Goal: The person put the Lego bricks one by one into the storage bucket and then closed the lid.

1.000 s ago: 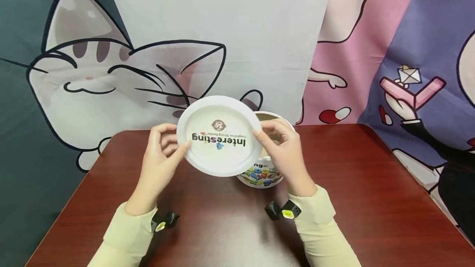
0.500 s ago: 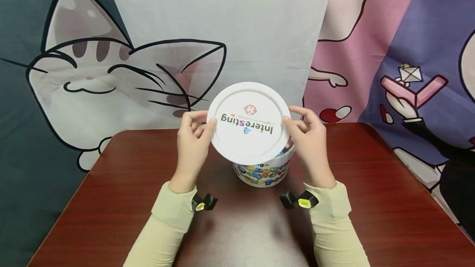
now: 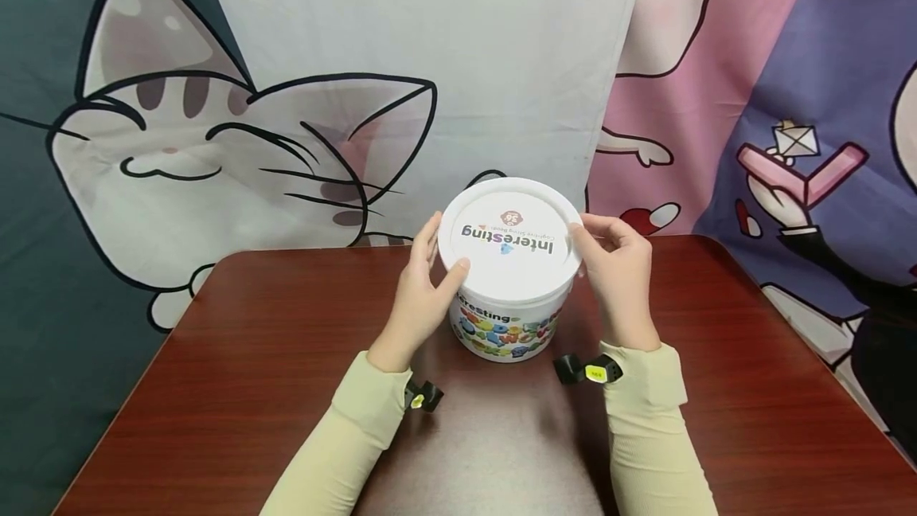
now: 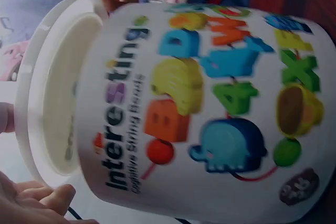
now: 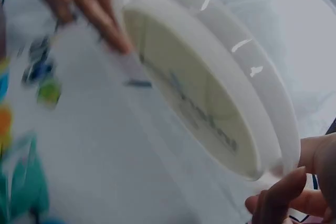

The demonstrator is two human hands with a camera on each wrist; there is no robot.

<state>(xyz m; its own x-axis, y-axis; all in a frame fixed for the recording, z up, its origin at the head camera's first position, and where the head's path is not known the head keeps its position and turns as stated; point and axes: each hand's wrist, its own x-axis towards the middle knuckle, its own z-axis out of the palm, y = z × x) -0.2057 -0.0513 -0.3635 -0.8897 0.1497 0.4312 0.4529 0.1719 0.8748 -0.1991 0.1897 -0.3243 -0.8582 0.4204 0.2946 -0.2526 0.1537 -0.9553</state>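
A round white lid [image 3: 501, 271], printed "Interesting", lies over the mouth of a white bucket [image 3: 505, 330] with colourful bead pictures. My left hand [image 3: 418, 301] holds the lid's left edge, thumb on top and fingers at the side. At the opposite edge, my right hand [image 3: 620, 281] pinches the rim between thumb and fingers. The left wrist view shows the lid [image 4: 37, 77] tilted, with a gap between it and the bucket [image 4: 173, 192]. Its pale underside faces down in the right wrist view, with fingers [image 5: 286, 190] at the rim. The bucket's contents are hidden in the head view.
The bucket stands on a reddish-brown wooden table [image 3: 215, 373], toward its far edge. Behind it hangs a cartoon cloth backdrop [image 3: 501, 54]. A small black camera [image 3: 426, 396] sits on the left wrist and another camera [image 3: 587, 370] on the right.
Both hands have carried the lid rightward, from left of the bucket to over its mouth, and lowered it. The bucket has stayed in place.
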